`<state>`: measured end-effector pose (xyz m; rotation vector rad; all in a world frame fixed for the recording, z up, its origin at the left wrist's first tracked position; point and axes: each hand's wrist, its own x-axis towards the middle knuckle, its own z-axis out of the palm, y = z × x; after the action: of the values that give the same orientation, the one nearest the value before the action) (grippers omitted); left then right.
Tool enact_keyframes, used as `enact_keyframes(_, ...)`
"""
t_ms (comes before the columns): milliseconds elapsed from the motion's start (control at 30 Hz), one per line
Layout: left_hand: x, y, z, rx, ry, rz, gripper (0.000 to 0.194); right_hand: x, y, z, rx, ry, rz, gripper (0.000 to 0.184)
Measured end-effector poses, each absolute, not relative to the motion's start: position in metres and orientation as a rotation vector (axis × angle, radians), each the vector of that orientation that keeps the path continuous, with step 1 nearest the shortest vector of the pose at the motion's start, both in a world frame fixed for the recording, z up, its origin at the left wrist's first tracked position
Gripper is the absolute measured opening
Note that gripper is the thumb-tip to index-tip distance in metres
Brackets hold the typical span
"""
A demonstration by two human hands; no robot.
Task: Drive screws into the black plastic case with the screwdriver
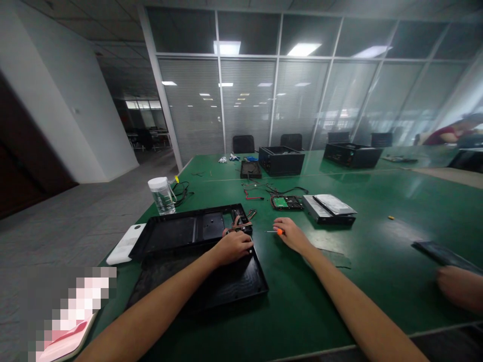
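Note:
My left hand (pixel 234 246) rests closed on the corner of a black panel (pixel 211 281) lying flat on the green table (pixel 377 216), right below a bundle of red and orange wires (pixel 236 226). Behind it lies a black computer case shell (pixel 181 231). My right hand (pixel 290 234) is on the table to the right, closed on a small screwdriver with an orange handle (pixel 277 232), whose thin shaft points left.
A clear plastic jar (pixel 161 195) stands at the left edge beside a white device (pixel 125 244). Past my hands lie a green circuit board (pixel 286 202), a silver drive (pixel 328 208), loose cables and black cases (pixel 281 160). Another person's hand (pixel 458 286) is at the right.

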<state>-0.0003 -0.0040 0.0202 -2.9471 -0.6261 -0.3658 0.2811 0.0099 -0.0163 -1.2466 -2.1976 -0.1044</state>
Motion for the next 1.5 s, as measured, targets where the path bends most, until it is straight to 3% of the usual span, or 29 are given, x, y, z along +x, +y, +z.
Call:
enact_keyframes(267, -0.006, 0.002, 0.004, -2.968, -0.709, -0.505, 0.017, 0.273, 0.006, -0.011, -1.25, -2.171, -0.031, 0.024)
enact_keyframes(633, -0.003, 0.003, -0.008, -3.003, -0.853, -0.86, 0.021, 0.268, 0.003, -0.006, -1.26, -2.125, 0.031, 0.027)
enact_keyframes(1000, -0.002, 0.005, -0.011, -3.007, -0.729, -0.785, 0.017, 0.265, -0.002, 0.004, -1.367, -1.944, 0.083, 0.026)
enact_keyframes(1133, -0.004, 0.005, -0.01, -3.018, -0.699, -0.775, 0.015, 0.269, -0.002, 0.012, -1.531, -1.707, 0.38, 0.023)
enact_keyframes(1300, -0.003, 0.003, -0.007, -3.041, -0.842, -0.796, 0.011, 0.282, -0.009, 0.034, -1.306, -1.721, 0.791, 0.027)
enact_keyframes(1500, -0.001, 0.0, -0.004, -3.055, -1.021, -0.93, 0.016, 0.274, -0.02, 0.047, -1.223, -1.538, 0.455, 0.029)
